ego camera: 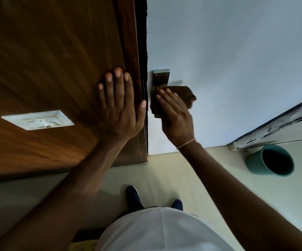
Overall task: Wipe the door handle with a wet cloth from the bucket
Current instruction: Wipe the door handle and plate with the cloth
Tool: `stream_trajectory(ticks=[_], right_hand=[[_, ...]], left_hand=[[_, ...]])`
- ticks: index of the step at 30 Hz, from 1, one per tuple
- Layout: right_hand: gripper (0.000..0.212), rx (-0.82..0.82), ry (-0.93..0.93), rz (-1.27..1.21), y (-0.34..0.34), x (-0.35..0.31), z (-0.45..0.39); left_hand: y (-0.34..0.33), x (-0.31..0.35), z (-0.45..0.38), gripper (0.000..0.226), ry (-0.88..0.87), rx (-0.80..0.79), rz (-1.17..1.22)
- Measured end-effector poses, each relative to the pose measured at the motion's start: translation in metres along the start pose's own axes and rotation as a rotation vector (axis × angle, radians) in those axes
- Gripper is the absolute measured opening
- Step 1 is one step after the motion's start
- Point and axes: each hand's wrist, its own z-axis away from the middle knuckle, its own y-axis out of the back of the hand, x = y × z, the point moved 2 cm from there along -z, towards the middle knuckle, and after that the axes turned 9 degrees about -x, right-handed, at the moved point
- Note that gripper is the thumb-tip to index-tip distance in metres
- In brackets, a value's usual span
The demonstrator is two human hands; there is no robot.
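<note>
A steel door handle plate (160,77) is fixed to the pale grey door (237,60), close to the door's left edge. My right hand (176,115) presses a dark brown cloth (182,94) against the lower part of the handle, so the lever itself is hidden under cloth and fingers. My left hand (120,104) lies flat with fingers spread on the brown wooden panel (56,60) just left of the door edge, holding nothing. The teal bucket (269,160) stands on the floor at the lower right, near the wall.
A white switch plate (37,120) sits on the wooden panel at the left. The floor is pale tile (164,169). My two dark shoes (133,196) stand below the handle. A scuffed skirting board (277,127) runs behind the bucket.
</note>
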Motion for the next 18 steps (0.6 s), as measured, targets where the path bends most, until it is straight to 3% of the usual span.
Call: stream_trajectory(ticks=[5,11,18], right_hand=[[0.055,0.120,-0.248,-0.029,0.019,0.043,0.012],[0.051,0.023,-0.113,-0.025,0.004,-0.007,-0.010],[0.060,-0.007,-0.175,-0.100,0.030,0.040,0.014]], left_hand=[[0.001,0.002,-0.001,0.087,0.006,-0.004,-0.005],[-0.002,0.002,-0.002,0.088,0.016,0.017,-0.016],[-0.002,0.002,-0.002,0.088,0.002,0.012,-0.011]])
